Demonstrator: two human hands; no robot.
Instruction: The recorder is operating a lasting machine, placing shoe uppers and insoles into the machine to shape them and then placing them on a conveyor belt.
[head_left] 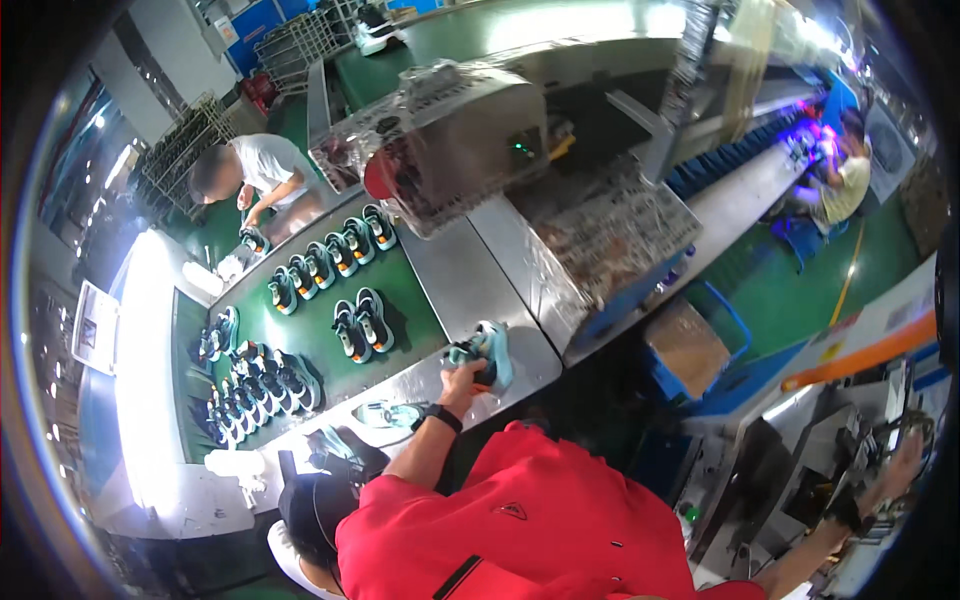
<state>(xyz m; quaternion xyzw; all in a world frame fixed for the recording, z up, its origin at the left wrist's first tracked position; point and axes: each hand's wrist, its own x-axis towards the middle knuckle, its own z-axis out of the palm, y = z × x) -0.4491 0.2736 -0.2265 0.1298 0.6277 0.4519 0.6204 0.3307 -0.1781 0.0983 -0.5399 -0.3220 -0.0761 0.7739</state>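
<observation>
My left hand (464,382), a dark band on its wrist, is closed on a light-blue and dark sneaker (492,354) at the metal edge of the bench. Far to the right, my right hand (897,466) reaches up to a machine (830,475) with metal parts; its fingers are too small and unclear to read. Beside my left wrist a pale blue shoe part (385,413) lies on the bench edge. A pair of dark sneakers with orange marks (363,325) stands on the green belt (420,300) just beyond.
More sneakers (320,262) stand in a row farther back, and several crowd the left (262,385). A plastic-wrapped machine (460,140) rises over the belt. One co-worker (265,170) bends over a shoe; another person (845,180) sits far right. Close by my left is a dark-capped person (315,515).
</observation>
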